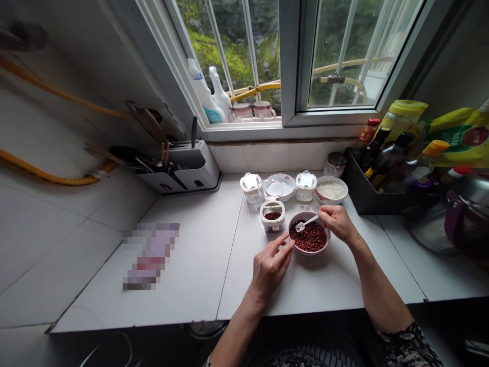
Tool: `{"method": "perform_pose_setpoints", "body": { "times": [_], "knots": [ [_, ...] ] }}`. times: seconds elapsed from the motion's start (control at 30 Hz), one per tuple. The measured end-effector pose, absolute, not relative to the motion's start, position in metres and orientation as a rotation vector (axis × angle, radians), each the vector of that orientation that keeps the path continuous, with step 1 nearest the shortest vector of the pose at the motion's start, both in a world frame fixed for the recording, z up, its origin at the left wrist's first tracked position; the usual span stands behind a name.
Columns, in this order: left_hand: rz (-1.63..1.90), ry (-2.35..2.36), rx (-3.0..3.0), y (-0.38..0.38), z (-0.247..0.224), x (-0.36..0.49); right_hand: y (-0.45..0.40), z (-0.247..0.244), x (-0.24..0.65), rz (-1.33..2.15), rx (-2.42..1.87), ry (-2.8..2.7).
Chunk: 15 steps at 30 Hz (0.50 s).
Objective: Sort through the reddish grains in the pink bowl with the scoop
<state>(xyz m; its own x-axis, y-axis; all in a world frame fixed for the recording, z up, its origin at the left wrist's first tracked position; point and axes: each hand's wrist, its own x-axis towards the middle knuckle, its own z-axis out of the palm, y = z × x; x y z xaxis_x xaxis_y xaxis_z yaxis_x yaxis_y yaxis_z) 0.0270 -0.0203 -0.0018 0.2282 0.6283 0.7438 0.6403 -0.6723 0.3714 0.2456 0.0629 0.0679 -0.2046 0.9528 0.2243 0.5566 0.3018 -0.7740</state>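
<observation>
A bowl (310,244) of dark red dried bits stands on the white counter. My right hand (336,222) pinches the handle of a small white spoon (300,227), whose scoop is over the bits. At the bowl's left rim are the fingertips of my left hand (272,265), touching it, with the fingers loosely bent and nothing visible within them. Just left of the bowl is a clear jar (272,219) with a white-rimmed top and some red bits inside. Behind it are two more white-topped jars (250,184) (305,186), a bowl with white contents (279,187) and another pale-filled bowl (331,190).
A utensil holder (191,165) stands at the back left. To the right are a dark box (362,196) of bottles and a metal pot (471,204). A blurred, pixelated item (153,255) lies on the left counter. Spray bottles (219,94) stand at the window.
</observation>
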Motion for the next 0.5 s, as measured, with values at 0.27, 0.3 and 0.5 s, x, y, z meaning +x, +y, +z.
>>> {"method": "perform_pose_setpoints", "body": {
  "times": [0.27, 0.3, 0.5],
  "knots": [
    [-1.460, -1.269, -2.442, -0.0205, -0.0012, 0.0272, 0.0655, 0.0671, 0.2479, 0.807, -1.346, -1.816],
    [-1.461, -1.264, -2.440, -0.0204, -0.0011, 0.0273, 0.0659, 0.0665, 0.2485, 0.828, -1.339, -1.807],
    [-1.470, -1.252, -2.436, -0.0192, -0.0013, 0.0282, 0.0701, 0.0629, 0.2499, 1.010, -1.322, -1.660]
  ]
}}
